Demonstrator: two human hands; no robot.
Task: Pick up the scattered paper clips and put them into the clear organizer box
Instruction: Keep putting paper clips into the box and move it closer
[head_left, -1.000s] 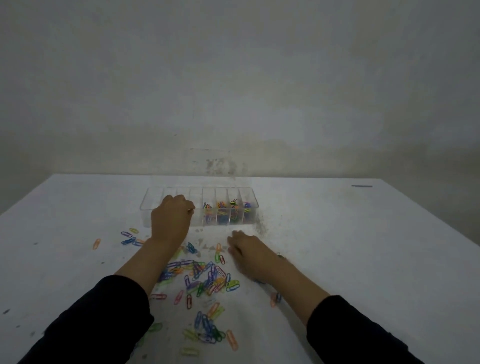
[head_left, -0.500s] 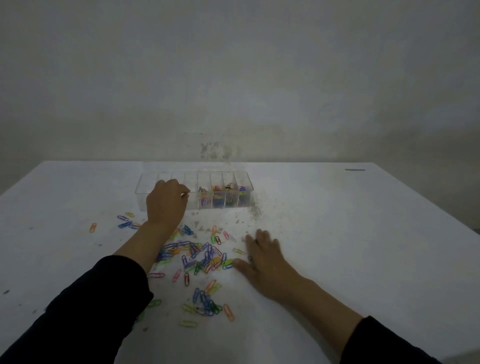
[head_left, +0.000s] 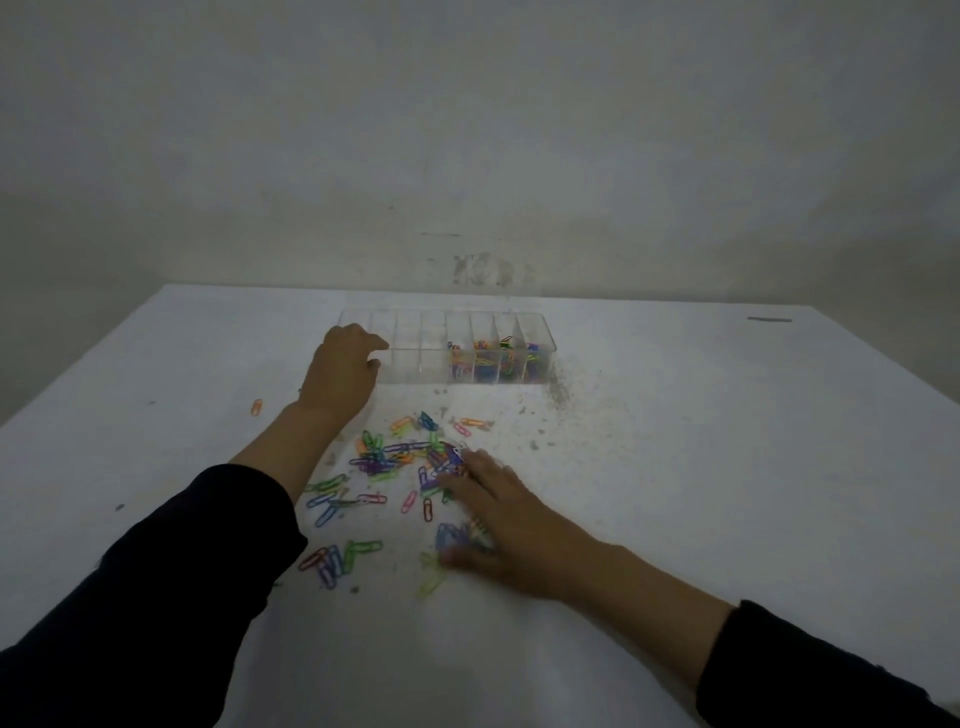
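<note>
The clear organizer box (head_left: 415, 358) stands across the far middle of the white table, and its right compartments hold colored paper clips (head_left: 488, 358). My left hand (head_left: 340, 371) is at the box's left end, fingers curled on its near corner. Many colored clips (head_left: 395, 454) lie scattered in front of the box. My right hand (head_left: 514, 525) lies flat on the table with fingers spread, covering the right side of the pile. Blurred blue and green clips show by its thumb.
A single orange clip (head_left: 256, 407) lies apart, left of my left forearm. Grey specks and dust (head_left: 561, 395) are spread on the table right of the box. A dark mark (head_left: 769, 319) sits near the far right edge. A plain wall rises behind the table.
My right hand slid back toward me and left, onto the right side of the clip pile, pushing clips. My left hand shifted to the box's left end.
</note>
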